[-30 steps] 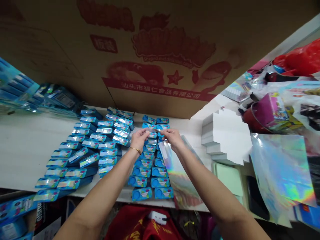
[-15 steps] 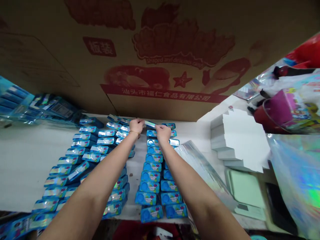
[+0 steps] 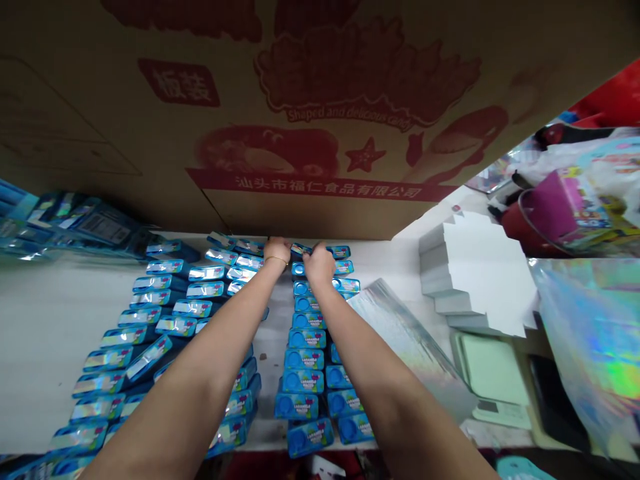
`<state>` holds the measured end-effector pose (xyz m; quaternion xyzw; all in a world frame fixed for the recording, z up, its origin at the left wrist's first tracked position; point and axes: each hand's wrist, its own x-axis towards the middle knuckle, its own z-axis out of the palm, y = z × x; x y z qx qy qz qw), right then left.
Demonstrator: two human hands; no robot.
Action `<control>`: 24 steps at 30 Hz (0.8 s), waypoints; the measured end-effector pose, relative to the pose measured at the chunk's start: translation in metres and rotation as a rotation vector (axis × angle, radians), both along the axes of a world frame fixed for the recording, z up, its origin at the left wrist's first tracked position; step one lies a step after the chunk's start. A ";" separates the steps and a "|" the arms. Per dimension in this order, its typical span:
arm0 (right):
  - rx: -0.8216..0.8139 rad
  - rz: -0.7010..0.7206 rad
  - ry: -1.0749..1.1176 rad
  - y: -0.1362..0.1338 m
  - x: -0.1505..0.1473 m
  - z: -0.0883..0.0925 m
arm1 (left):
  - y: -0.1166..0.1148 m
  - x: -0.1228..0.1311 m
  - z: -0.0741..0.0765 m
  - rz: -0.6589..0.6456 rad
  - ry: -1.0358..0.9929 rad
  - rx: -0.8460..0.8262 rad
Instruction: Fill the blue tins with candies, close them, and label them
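At the far end of the table, under a large carton, my left hand [image 3: 277, 251] and my right hand [image 3: 319, 266] are close together. Between them is a small blue candy box [image 3: 299, 249] with a shiny top. My right fingers are closed on its right side, and my left fingers are pinched at its left end. The fingertips are partly hidden. Two columns of similar upright blue boxes [image 3: 306, 339] run towards me below my right hand. More blue boxes [image 3: 150, 299], with shiny pale tops, stand in rows under and left of my left arm.
A large brown carton [image 3: 300, 153] with red print overhangs the back. Right of the rows lie a silvery sheet [image 3: 400, 333], a stack of white card [image 3: 490, 273], a pale green scale [image 3: 493, 370] and an iridescent bag [image 3: 590, 333]. Bagged blue packs [image 3: 100, 223] lie at back left.
The box between my hands has tipped and sits lower, near the row's far end. My right hand has moved slightly left and up. The whole view has shifted a little.
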<state>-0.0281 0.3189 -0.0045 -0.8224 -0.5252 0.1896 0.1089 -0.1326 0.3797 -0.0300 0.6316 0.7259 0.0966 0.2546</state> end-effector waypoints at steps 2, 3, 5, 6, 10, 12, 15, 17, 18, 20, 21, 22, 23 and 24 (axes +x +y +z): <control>0.018 0.129 -0.069 -0.005 0.002 0.002 | 0.002 0.002 0.000 0.000 0.007 0.005; 0.026 0.225 -0.094 -0.007 0.004 0.003 | 0.002 0.002 0.001 0.001 0.007 0.014; 0.027 0.402 -0.123 -0.011 0.011 0.005 | -0.001 0.000 0.004 0.013 0.006 0.047; 0.023 0.453 -0.128 -0.013 0.017 0.006 | -0.005 -0.002 0.006 0.027 0.009 0.064; 0.138 0.376 -0.121 -0.024 0.065 0.015 | -0.047 -0.005 0.018 0.031 -0.092 0.279; 0.224 0.330 -0.096 -0.039 0.097 0.017 | -0.082 0.004 0.022 -0.109 -0.206 0.362; 0.252 0.474 0.008 -0.070 0.135 0.013 | -0.132 0.029 0.023 -0.363 -0.230 0.269; 0.268 0.615 0.076 -0.088 0.146 0.006 | -0.155 0.048 0.021 -0.420 -0.169 0.192; 0.277 0.675 0.086 -0.094 0.147 0.003 | -0.162 0.057 0.019 -0.421 -0.136 0.164; 0.290 0.767 0.054 -0.101 0.146 -0.003 | -0.168 0.069 0.016 -0.387 -0.095 0.131; 0.292 0.808 0.023 -0.103 0.145 -0.005 | -0.169 0.073 0.014 -0.358 -0.094 0.125; 0.292 0.851 -0.012 -0.105 0.144 -0.006 | -0.169 0.075 0.014 -0.328 -0.106 0.124; 0.295 0.894 -0.044 -0.106 0.143 -0.007 | -0.169 0.077 0.013 -0.301 -0.126 0.127; 0.302 0.936 -0.072 -0.108 0.143 -0.007 | -0.170 0.079 0.013 -0.277 -0.148 0.131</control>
